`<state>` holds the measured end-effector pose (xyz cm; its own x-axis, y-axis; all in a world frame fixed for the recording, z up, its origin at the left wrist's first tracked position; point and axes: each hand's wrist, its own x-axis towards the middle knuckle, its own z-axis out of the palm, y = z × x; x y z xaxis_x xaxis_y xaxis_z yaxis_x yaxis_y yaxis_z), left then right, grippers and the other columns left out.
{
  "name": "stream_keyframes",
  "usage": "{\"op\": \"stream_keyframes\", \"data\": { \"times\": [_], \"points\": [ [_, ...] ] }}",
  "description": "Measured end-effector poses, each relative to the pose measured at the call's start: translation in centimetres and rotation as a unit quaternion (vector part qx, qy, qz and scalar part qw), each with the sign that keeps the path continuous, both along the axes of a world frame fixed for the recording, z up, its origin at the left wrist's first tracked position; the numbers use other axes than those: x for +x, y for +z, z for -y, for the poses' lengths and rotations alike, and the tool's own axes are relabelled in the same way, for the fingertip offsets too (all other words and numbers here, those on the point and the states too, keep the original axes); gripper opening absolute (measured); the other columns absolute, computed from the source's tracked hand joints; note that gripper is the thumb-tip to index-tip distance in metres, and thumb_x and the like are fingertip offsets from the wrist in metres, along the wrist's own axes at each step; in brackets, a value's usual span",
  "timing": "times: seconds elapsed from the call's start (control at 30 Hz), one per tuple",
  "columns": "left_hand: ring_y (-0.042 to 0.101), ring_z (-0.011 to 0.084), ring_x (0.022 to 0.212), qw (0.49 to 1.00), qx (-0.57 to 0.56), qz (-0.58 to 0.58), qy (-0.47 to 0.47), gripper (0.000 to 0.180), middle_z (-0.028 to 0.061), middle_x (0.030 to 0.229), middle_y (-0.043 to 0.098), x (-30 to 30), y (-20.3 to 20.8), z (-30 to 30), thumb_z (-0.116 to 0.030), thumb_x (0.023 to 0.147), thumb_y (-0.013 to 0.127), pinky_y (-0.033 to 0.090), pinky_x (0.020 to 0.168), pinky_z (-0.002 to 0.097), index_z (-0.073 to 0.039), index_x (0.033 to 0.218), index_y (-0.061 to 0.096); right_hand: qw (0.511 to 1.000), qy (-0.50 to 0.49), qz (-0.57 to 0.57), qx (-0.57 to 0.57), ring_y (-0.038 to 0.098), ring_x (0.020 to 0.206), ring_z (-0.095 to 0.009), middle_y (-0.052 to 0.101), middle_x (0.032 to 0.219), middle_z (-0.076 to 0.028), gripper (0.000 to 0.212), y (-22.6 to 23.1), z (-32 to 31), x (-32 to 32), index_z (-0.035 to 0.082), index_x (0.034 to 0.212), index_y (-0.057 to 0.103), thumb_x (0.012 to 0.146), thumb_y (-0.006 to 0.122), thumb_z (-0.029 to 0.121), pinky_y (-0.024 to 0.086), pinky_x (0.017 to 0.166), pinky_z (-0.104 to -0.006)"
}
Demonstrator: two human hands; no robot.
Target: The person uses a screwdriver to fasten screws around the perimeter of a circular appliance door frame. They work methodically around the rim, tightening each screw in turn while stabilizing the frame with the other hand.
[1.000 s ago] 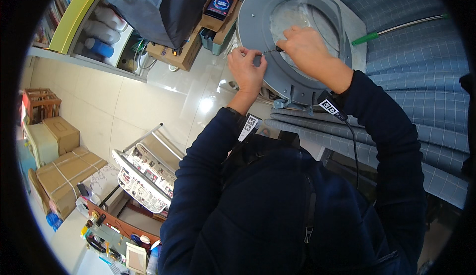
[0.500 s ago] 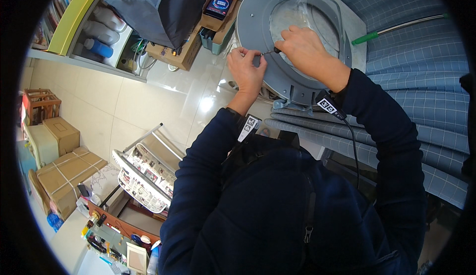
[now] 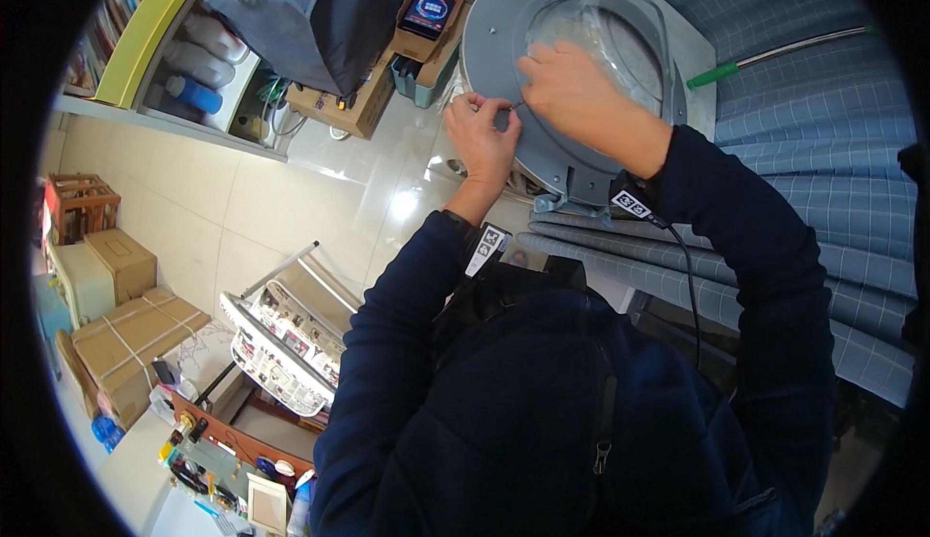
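The thin shaft (image 3: pixel 517 105) runs crosswise, left hand (image 3: pixel 482 142) pinching its tip, right hand (image 3: pixel 572 90) curled round its hidden end.

A person's right hand (image 3: pixel 579 90) hides its own grip and part of a round gray panel (image 3: pixel 492 64), a sliver (image 3: pixel 516 106) by the left hand (image 3: pixel 481 140) proves too small to identify, and a checked curtain (image 3: pixel 823 169) runs out of view.

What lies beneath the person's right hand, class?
Beneath the right hand are a grey round frame and its clear centre. Whatever the hand directly covers cannot be seen.
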<state>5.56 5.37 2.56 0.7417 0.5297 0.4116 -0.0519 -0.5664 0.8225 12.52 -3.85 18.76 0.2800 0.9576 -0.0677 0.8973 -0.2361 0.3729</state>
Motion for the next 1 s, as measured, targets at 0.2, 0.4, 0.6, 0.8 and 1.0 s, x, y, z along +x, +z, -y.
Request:
{"op": "stream_keyframes", "data": {
  "times": [0.2, 0.4, 0.6, 0.8, 1.0],
  "points": [
    [0.046, 0.0289, 0.094, 1.000, -0.001, 0.007, -0.016, 0.017, 0.0094, 0.095, 0.050, -0.3, -0.3, -0.1, -0.012, 0.068, 0.075, 0.039, 0.082, 0.0378, -0.013, 0.085, 0.069, 0.990, -0.081, 0.027, -0.116, 0.062, 0.084, -0.021, 0.065, 0.085, -0.006, 0.010, -0.2, -1.1, 0.2, 0.014, 0.073, 0.071, 0.073, 0.062, 0.018, 0.045, 0.069, -0.0336],
    [0.046, 0.0293, 0.097, 0.999, -0.012, 0.013, -0.042, 0.023, 0.0103, 0.099, 0.050, -0.9, -0.6, -0.4, -0.013, 0.069, 0.075, 0.039, 0.085, 0.0372, -0.012, 0.091, 0.069, 0.980, -0.155, -0.086, -0.088, 0.064, 0.083, -0.031, 0.064, 0.088, -0.011, 0.011, -0.1, -1.0, 0.8, 0.009, 0.082, 0.069, 0.078, 0.064, 0.018, 0.050, 0.065, -0.0405],
    [0.047, 0.0296, 0.097, 0.999, -0.018, 0.012, -0.041, 0.026, 0.0099, 0.098, 0.050, -0.7, -0.5, -0.5, -0.013, 0.067, 0.076, 0.039, 0.083, 0.0382, -0.012, 0.092, 0.068, 0.995, -0.088, -0.018, -0.040, 0.067, 0.081, -0.029, 0.065, 0.089, -0.011, 0.016, -0.1, -2.0, 0.9, 0.007, 0.089, 0.065, 0.075, 0.066, 0.016, 0.052, 0.063, -0.0400],
    [0.047, 0.0294, 0.096, 0.998, -0.013, 0.016, -0.053, 0.025, 0.0101, 0.097, 0.050, -0.8, -0.5, -0.7, -0.013, 0.068, 0.075, 0.040, 0.083, 0.0382, -0.012, 0.092, 0.069, 0.981, -0.154, -0.057, -0.106, 0.067, 0.078, -0.028, 0.065, 0.082, -0.010, 0.018, -0.3, -2.7, 0.5, 0.007, 0.085, 0.067, 0.078, 0.067, 0.023, 0.052, 0.059, -0.0379],
    [0.048, 0.0295, 0.094, 0.998, -0.010, 0.031, -0.048, 0.024, 0.0101, 0.096, 0.051, -0.7, -0.6, -0.6, -0.013, 0.067, 0.075, 0.041, 0.081, 0.0382, -0.012, 0.090, 0.070, 0.992, -0.117, -0.005, -0.054, 0.069, 0.076, -0.027, 0.068, 0.080, -0.010, 0.019, -0.3, -2.5, 0.7, 0.007, 0.086, 0.065, 0.074, 0.069, 0.020, 0.053, 0.060, -0.0356]
  ]
}}
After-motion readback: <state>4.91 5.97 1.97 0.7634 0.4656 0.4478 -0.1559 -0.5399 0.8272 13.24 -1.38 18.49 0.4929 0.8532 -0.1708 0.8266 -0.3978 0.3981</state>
